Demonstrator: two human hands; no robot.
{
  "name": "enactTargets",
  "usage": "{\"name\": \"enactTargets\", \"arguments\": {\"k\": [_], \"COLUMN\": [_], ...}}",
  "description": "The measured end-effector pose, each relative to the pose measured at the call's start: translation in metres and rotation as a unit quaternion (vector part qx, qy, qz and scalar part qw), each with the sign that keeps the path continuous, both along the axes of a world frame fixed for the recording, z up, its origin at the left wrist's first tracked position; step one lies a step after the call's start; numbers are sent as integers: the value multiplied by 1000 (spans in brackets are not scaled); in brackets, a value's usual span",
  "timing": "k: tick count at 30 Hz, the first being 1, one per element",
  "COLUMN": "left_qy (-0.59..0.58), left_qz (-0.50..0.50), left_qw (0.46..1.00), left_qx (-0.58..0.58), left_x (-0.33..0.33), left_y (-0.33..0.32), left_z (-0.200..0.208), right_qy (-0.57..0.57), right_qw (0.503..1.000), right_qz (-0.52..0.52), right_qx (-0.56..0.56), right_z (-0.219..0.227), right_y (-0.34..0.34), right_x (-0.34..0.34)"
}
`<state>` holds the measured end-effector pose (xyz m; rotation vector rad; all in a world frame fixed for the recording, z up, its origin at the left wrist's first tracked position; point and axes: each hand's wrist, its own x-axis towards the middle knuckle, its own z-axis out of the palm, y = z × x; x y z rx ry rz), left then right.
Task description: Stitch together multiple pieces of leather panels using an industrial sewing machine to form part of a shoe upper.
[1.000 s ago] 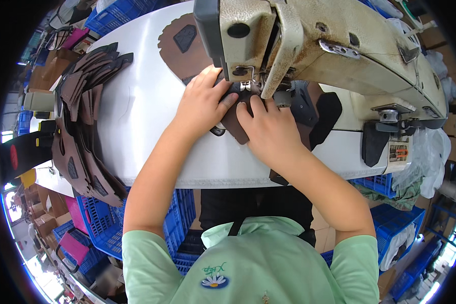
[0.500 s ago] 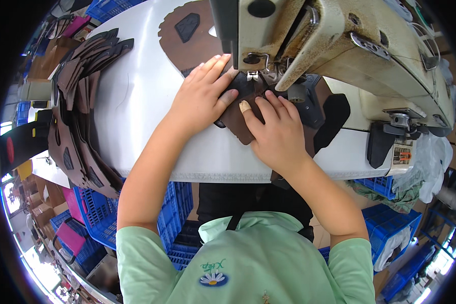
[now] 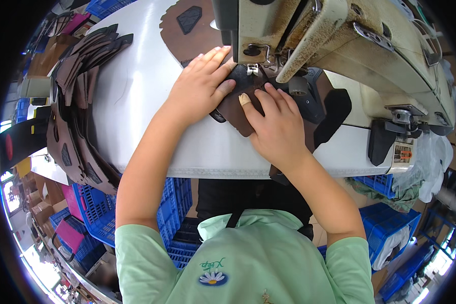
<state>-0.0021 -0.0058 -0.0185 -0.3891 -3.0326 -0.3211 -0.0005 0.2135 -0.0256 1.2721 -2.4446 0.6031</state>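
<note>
My left hand (image 3: 200,91) lies flat on a brown leather-like shoe-upper piece (image 3: 238,114), its fingertips left of the presser foot (image 3: 252,70) of a sewing machine (image 3: 334,40). My right hand (image 3: 281,129) rests on the same work, right of and nearer than the foot. Its fingers are spread, and a tan covering wraps one fingertip. A black section (image 3: 248,82) of the work shows below the foot, between my hands. The far brown part (image 3: 197,38) carries a dark angular patch. Black parts (image 3: 333,114) extend to the right. The needle's tip cannot be made out.
A stack of brown cut pieces (image 3: 73,116) hangs over the white table's (image 3: 137,101) left edge. The machine's arm covers the far right. Blue crates (image 3: 99,213) stand below the table at left, with another blue crate (image 3: 390,228) at right. Clear plastic bags (image 3: 425,167) hang on the right.
The whole view has shifted slightly, so the table and machine sit higher in the picture. Both hands stay on the work beside the foot; my left thumb has moved slightly away from me.
</note>
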Motion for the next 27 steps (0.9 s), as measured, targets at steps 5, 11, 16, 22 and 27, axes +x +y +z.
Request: {"name": "enactTargets", "arguments": {"k": [5, 11, 16, 22, 27], "left_qy": [4, 9, -5, 14, 17], "left_qz": [-2, -6, 0, -9, -13], "left_qw": [1000, 1000, 1000, 1000, 1000], "left_qx": [-2, -3, -8, 0, 15], "left_x": [-1, -2, -1, -2, -2], "left_y": [0, 0, 0, -4, -3], "left_z": [0, 0, 1, -4, -4], "right_qy": [7, -8, -28, -20, -54], "right_qw": [1000, 1000, 999, 999, 998], "right_qz": [-3, 4, 26, 31, 19], "right_qx": [0, 8, 21, 9, -14], "right_z": [-1, 1, 5, 5, -1], "right_y": [0, 2, 8, 9, 13], "right_x": [0, 0, -3, -4, -4]}}
